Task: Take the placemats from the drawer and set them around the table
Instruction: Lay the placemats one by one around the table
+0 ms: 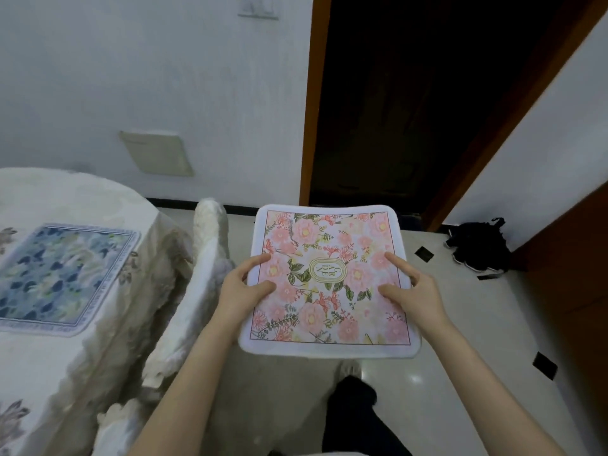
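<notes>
While both hands, left (241, 284) and right (413, 284), grip the pink mat (329, 281) by its side edges above the floor (460, 324), a blue mat (62, 274) lies on the desk (49, 373).

Both hands (241, 287) (416, 291) forward, fingers (396, 263) clamped.

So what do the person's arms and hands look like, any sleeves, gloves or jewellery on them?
Both forearms are bare as far as the frame shows, with no sleeves in view. The left hand and right hand wear no gloves, and no rings, watch or bracelets are visible on the fingers or wrists.
</notes>
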A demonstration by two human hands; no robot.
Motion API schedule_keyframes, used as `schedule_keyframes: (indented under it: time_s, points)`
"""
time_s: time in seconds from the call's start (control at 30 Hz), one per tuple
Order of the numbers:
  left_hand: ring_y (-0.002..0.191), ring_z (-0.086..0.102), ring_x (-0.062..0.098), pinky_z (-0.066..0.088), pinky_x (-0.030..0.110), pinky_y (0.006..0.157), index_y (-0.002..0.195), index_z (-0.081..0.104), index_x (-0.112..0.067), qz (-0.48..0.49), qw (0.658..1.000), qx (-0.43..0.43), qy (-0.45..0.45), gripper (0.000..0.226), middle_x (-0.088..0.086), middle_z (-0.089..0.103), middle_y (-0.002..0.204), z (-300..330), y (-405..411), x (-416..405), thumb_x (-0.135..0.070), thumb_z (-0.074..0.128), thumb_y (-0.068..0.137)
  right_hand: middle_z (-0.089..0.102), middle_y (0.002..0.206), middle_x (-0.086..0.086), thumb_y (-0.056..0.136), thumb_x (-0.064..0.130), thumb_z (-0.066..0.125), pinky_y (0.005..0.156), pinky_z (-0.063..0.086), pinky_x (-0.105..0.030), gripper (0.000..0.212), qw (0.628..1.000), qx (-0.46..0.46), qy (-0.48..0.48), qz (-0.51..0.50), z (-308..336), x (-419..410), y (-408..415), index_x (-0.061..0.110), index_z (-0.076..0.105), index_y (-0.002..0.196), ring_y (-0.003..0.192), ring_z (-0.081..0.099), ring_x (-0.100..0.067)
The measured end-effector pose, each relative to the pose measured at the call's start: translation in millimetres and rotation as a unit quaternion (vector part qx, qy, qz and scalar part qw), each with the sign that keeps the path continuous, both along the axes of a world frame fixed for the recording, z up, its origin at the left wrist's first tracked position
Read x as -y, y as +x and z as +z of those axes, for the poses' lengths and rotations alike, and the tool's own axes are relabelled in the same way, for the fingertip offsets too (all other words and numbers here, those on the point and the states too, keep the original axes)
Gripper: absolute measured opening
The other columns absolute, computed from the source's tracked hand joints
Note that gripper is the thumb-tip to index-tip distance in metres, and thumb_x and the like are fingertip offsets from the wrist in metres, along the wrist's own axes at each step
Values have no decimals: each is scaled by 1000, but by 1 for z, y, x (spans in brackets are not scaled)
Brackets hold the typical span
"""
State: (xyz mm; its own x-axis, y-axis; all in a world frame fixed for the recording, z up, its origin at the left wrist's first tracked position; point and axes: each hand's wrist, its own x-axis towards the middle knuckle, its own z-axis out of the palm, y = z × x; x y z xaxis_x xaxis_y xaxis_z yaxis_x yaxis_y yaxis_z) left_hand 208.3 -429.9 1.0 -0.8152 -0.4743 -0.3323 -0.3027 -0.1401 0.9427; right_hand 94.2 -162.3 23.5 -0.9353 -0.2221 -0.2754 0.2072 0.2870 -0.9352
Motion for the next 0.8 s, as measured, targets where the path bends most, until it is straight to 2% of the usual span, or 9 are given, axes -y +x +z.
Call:
schedule_keyframes:
  time_s: [0.13,0.27,0.37,0.47,0.57,0.67,0.8]
  points:
    - [85,71,17,60,35,69,114,64,-27,43,999,-6,-14,48,1,67,109,-2,-79,11,5,68,78,66,101,11,82,-6,67,60,60,-30,61,999,-7,-12,42,-7,21,-99,31,57,129,70,71,-14]
    - [74,71,6,55,20,58,118,64,-21,105,994,-10,-22,49,-1,67,105,11,-148,22,8,66,78,65,110,8,81,-6,67,63,58,-24,63,994,-1,-18,104,-2,51,-200,29,57,132,81,71,-8]
    - [76,71,9,55,20,59,118,64,-22,162,987,-16,-12,50,-2,68,106,17,-185,35,8,66,78,63,115,7,81,-8,67,65,58,-23,63,986,3,-30,162,6,84,-263,28,56,132,89,69,-11]
    - [74,70,4,53,16,58,118,64,-21,217,976,-7,-24,49,-2,67,107,20,-210,53,7,67,78,63,115,6,82,-8,66,65,58,-22,63,975,7,-28,222,11,126,-312,27,55,133,91,68,-11]
    - [79,71,11,57,24,63,117,65,-22,279,960,-5,-16,49,-1,69,108,15,-224,76,7,67,78,64,117,4,82,-6,67,68,59,-26,63,961,22,-29,275,3,172,-346,28,54,134,92,70,-13]
    - [84,71,18,60,32,69,113,67,-27,324,946,5,-28,48,1,67,111,8,-236,111,4,69,77,63,118,2,81,-5,68,66,58,-23,64,948,25,-27,317,-4,228,-376,26,54,135,93,69,-14]
    - [78,72,14,57,25,61,110,66,-30,372,928,5,-25,48,-2,68,109,-1,-256,171,5,68,77,63,118,0,81,-5,67,62,57,-23,63,932,25,-18,360,-12,317,-407,27,55,134,89,69,-13]
